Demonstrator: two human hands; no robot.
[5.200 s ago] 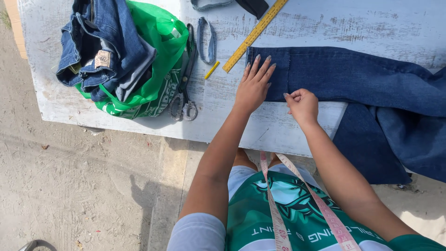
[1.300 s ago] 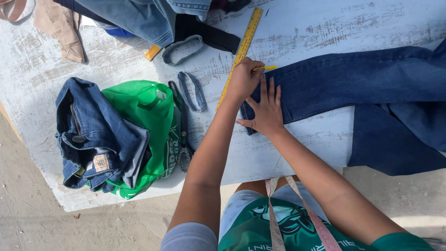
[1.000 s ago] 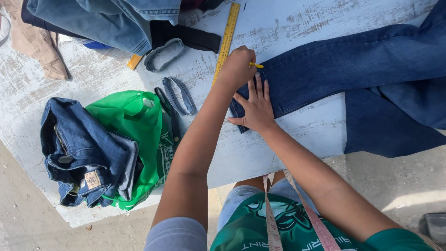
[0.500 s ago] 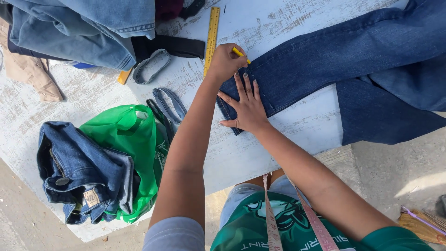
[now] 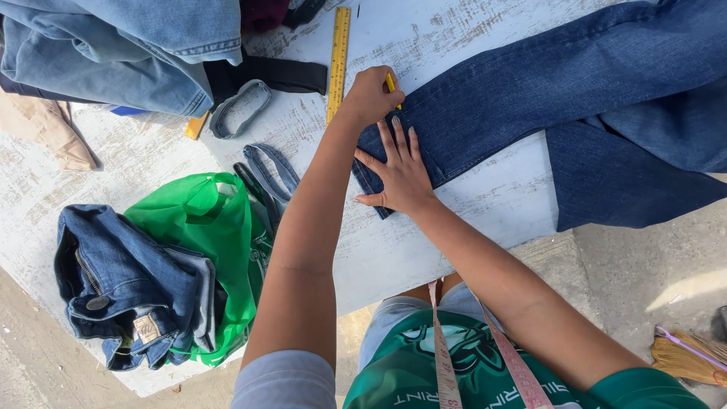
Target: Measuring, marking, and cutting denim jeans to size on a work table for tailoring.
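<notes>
Jeans leg (image 5: 530,98): dark denim, flat across our white table (image 5: 485,204).
Left hand (image 5: 372,95): clenched on a yellow marker (image 5: 391,82) at the hem.
Right hand (image 5: 401,170): spread flat, pinning cloth.
Progress: marking seems barely begun (no line visible); yellow ruler (image 5: 338,60) lies beside.

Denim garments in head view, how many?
3, possibly more hidden. Dark jeans leg flat on the table, under the right hand and by the left hand; light denim pile top left; crumpled dark jeans on the green bag.
</notes>
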